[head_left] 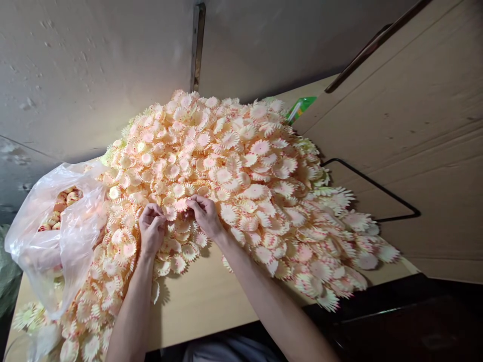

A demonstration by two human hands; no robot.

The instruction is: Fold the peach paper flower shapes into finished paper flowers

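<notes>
The left hand [152, 226] touches and right hand [203, 212] pinches pale flower-like pieces [181, 204] heaped across the worktop [206, 301], plastic bag [81, 221] near its left edge.

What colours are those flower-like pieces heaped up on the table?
The flower-like pieces are pale cream with pink-red tinges, seen best in the head view.

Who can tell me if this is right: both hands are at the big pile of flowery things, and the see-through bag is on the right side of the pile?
Not quite: the see-through bag is on the left side of the pile, as the head view shows. The rest is right: the left hand and right hand are both at the pile.
</notes>
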